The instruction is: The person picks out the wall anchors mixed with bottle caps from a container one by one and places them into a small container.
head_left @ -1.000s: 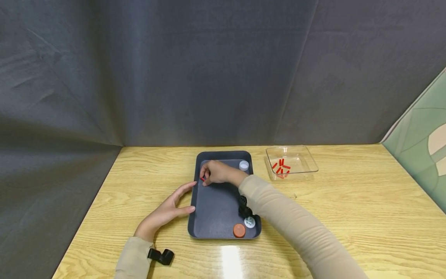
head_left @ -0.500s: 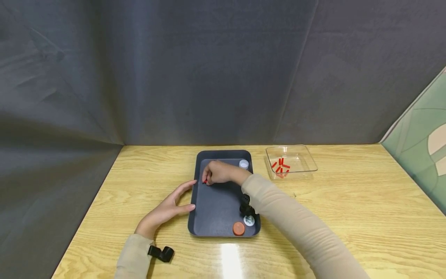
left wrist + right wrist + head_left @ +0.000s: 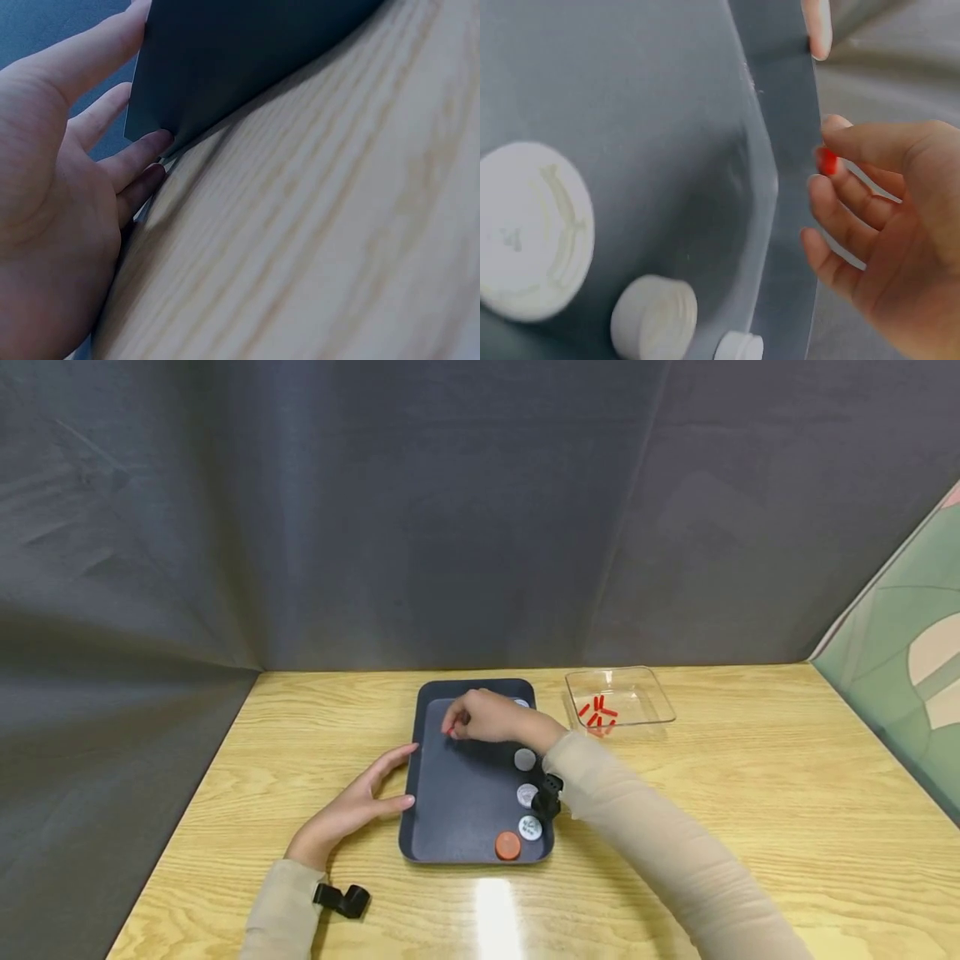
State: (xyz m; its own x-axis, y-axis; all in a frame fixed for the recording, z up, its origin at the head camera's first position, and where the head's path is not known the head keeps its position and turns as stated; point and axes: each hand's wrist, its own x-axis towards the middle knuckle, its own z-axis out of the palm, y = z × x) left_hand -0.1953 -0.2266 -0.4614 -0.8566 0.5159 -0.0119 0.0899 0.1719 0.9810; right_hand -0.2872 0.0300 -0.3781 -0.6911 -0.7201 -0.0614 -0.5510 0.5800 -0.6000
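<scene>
My right hand [image 3: 487,717] hovers over the upper part of a dark grey tray [image 3: 457,802]. Between thumb and index finger it pinches a small red stick [image 3: 826,160], mostly covered by the fingertips. The left hand [image 3: 352,806] lies at the tray's left side, thumb and fingers spread, their tips touching the rim; the left wrist view shows them against the tray's outer wall [image 3: 225,60]. Along the tray's right side stand several round caps: an orange cap [image 3: 507,846], a white cap with dark marks [image 3: 530,827], and more pale caps, one [image 3: 521,702] partly behind the right hand.
A clear plastic box [image 3: 637,697] with several red sticks [image 3: 597,714] stands right of the tray on the wooden table [image 3: 750,777]. Grey cloth [image 3: 450,527] rises behind the table and along its left. A green patterned panel [image 3: 900,677] borders the right.
My right hand has lifted and shifted slightly right with the red stick, uncovering more caps along the tray's right side. The left hand stays at the rim. The whole view has shifted slightly.
</scene>
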